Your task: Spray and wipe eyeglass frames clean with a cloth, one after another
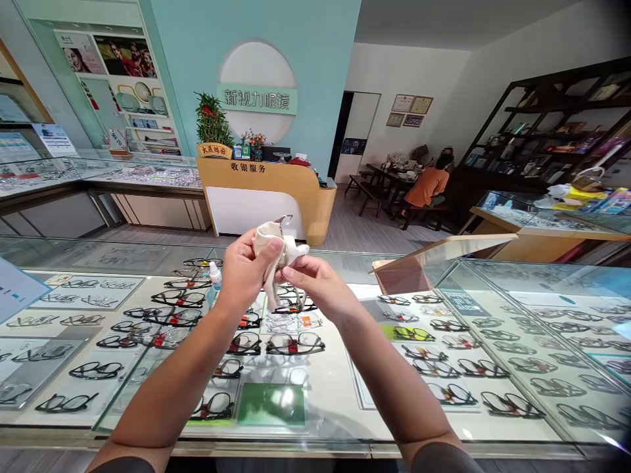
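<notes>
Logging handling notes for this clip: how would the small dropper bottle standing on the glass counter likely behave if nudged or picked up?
The bottle looks slim and upright on a narrow base, so a nudge would probably tip it. On the smooth glass counter it may slide, and once down, roll. It seems small, likely light to lift. Both hands are busy with the cloth.

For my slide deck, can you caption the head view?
Both hands, left hand and right hand, hold a cream cloth around thin-framed glasses above a glass display counter.
</notes>
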